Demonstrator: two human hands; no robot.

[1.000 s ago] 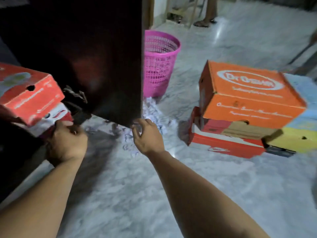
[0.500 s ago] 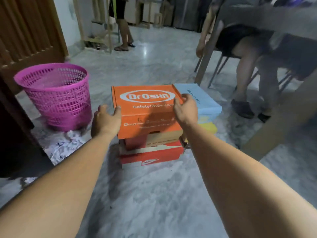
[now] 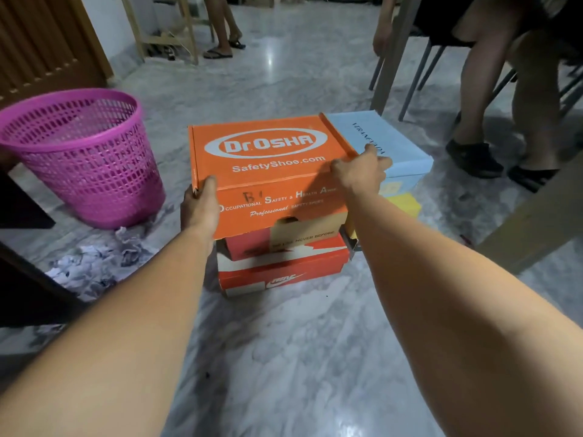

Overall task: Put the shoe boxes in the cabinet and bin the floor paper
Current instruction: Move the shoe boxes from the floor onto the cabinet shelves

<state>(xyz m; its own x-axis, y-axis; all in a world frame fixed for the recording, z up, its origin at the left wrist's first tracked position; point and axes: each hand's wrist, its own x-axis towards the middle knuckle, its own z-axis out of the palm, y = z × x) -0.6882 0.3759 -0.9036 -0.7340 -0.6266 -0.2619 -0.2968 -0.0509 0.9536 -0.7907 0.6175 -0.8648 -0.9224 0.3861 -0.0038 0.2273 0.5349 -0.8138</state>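
Observation:
An orange Dr.Osha shoe box (image 3: 262, 159) tops a stack on the marble floor, above a red box (image 3: 249, 247) and a red-and-white Nike box (image 3: 284, 272). My left hand (image 3: 202, 206) grips the orange box's left front corner. My right hand (image 3: 359, 175) grips its right edge. A light blue box (image 3: 378, 140) sits beside it on a yellow box (image 3: 403, 206). Crumpled white paper (image 3: 91, 266) lies on the floor in front of a pink mesh bin (image 3: 85, 156). The dark cabinet (image 3: 19, 288) shows only at the left edge.
A seated person's legs (image 3: 492, 99) and chair legs are at the back right. A wooden table leg (image 3: 536, 219) slants in at the right. Another person's feet (image 3: 220, 45) stand far back. Bare marble floor (image 3: 299, 357) lies in front of the stack.
I turned from the cabinet to the box stack. Both hands went from near the cabinet to the sides of the orange box and closed on it; the view has come closer.

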